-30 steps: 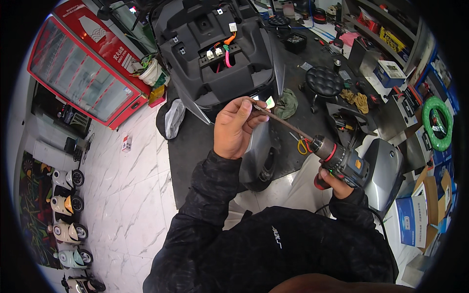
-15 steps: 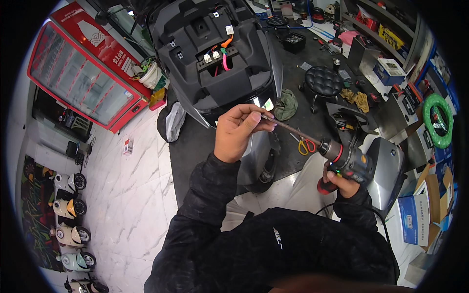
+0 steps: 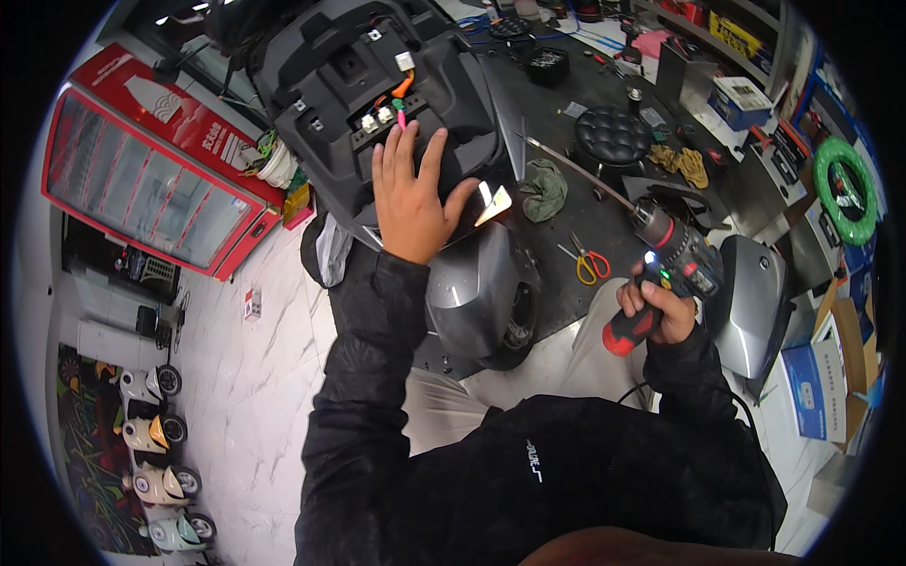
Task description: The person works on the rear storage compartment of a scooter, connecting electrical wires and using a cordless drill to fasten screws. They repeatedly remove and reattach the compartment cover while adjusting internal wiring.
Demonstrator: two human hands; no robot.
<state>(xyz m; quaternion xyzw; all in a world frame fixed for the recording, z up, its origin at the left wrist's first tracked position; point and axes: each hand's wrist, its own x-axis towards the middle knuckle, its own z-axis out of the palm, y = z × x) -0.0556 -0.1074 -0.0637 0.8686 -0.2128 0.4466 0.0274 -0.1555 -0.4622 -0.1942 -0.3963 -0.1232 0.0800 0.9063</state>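
My left hand (image 3: 415,203) lies open, fingers spread, on or just over the rear of the grey scooter body (image 3: 340,66), below its exposed connectors (image 3: 377,119) with orange, green and pink leads. My right hand (image 3: 663,314) grips a black-and-red cordless drill (image 3: 684,259), its small light lit. A long steel bit (image 3: 585,177) points up-left from the chuck, its tip near the body's right edge. Below the body is a grey rear fender (image 3: 472,283) with the wheel. Scissors with yellow-and-red handles (image 3: 590,264) lie on the black mat beside a green cloth (image 3: 545,189).
A red glass-door fridge (image 3: 151,170) stands left, small scooters (image 3: 151,434) lower left. Right are a round stool (image 3: 612,132), brown gloves (image 3: 689,165), a grey panel (image 3: 750,302), shelves (image 3: 727,38), a green coil (image 3: 845,189) and boxes (image 3: 812,387).
My left hand has let go of the bit and moved up-left onto the scooter body, fingers spread. The drill in my right hand has shifted, bit raised. The view has also shifted.
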